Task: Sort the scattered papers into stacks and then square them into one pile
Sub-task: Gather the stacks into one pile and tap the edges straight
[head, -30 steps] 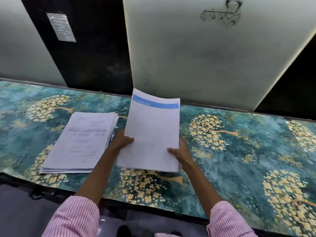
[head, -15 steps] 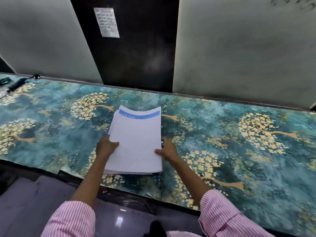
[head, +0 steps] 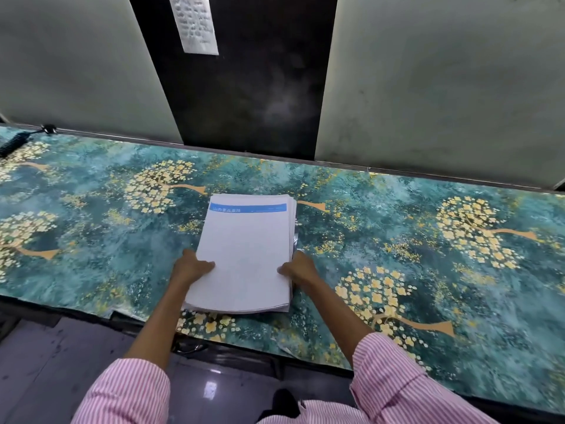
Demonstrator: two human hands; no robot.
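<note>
One pile of white papers lies on the teal flower-patterned table top, near its front edge. The top sheet has a blue band across its far end. Some lower sheets stick out slightly along the right side and at the far edge. My left hand grips the pile's left edge near the front, thumb on top. My right hand grips the right edge the same way, with the fingers under or beside the sheets.
A dark object with a cable lies at the table's far left. Pale panels and a dark panel with a taped note rise behind the table. The floor shows below the front edge.
A second before, I held a batch with the blue-banded sheet beside a separate stack on the left. That batch now lies on top of the stack as one pile, with both hands at its sides.
</note>
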